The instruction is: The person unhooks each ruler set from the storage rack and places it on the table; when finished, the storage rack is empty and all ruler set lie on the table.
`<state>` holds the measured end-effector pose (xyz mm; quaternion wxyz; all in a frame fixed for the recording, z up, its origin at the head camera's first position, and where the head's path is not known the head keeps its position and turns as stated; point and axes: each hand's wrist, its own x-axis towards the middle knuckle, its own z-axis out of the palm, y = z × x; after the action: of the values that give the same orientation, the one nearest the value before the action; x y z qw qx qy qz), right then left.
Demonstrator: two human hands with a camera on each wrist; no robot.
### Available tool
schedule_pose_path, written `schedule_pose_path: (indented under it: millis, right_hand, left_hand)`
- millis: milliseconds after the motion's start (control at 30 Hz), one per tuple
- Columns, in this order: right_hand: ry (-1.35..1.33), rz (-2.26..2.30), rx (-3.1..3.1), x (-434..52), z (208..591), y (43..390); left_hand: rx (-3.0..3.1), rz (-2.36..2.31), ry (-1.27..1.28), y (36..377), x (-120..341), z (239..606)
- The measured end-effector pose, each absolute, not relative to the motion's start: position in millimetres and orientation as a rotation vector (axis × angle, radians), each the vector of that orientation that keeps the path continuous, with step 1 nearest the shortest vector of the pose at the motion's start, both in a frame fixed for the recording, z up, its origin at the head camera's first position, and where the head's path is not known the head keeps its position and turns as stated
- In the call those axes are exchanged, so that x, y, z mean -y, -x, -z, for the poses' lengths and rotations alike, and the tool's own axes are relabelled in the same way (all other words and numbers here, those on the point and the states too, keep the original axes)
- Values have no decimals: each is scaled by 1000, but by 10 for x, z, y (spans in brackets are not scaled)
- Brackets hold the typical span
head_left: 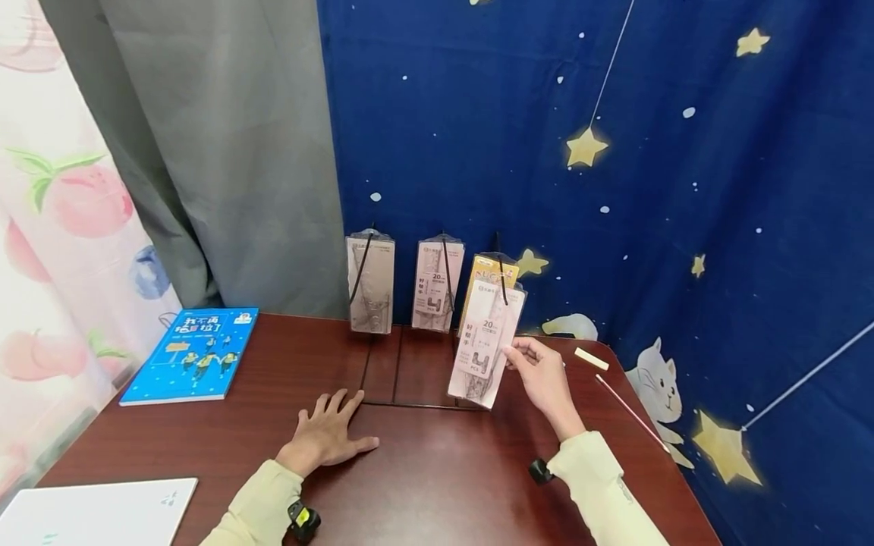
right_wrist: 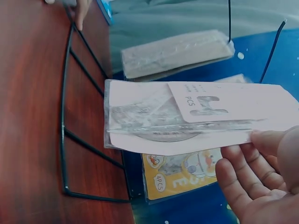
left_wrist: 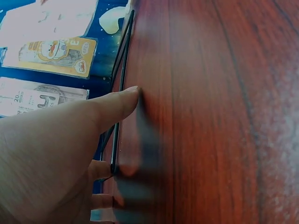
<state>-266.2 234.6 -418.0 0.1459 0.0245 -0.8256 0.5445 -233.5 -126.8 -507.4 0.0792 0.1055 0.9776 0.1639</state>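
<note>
Table: dark wood, carrying a black wire display rack at its back edge. A blue book lies at the left. Two hanging packs remain on the rack hooks, a yellow pack behind. The white stationery pack is at the rightmost hook, tilted forward above the table — the right hand pinches its right edge between thumb and fingers. Judged light, thin, flexible, with slippery film; best held by the stiffer card edge. The left hand lies flat, fingers spread, grasping nothing.
</note>
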Motion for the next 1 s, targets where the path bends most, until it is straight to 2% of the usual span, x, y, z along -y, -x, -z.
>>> schedule_pose_path:
  millis: [367, 700, 1000]
  right_hand:
    - [-56, -1559, 2493, -2548, 4124, 2078]
    - [-128, -1601, 2491, -2645, 4010, 1750]
    - [106, -1619, 2508, -3188, 4250, 1519]
  left_hand:
    - [-2923, -461, -336, 2388, 1221, 5042]
    - [-2904, -468, -350, 2400, 1245, 5023]
    - [-2891, -459, -359, 2397, 1274, 5023]
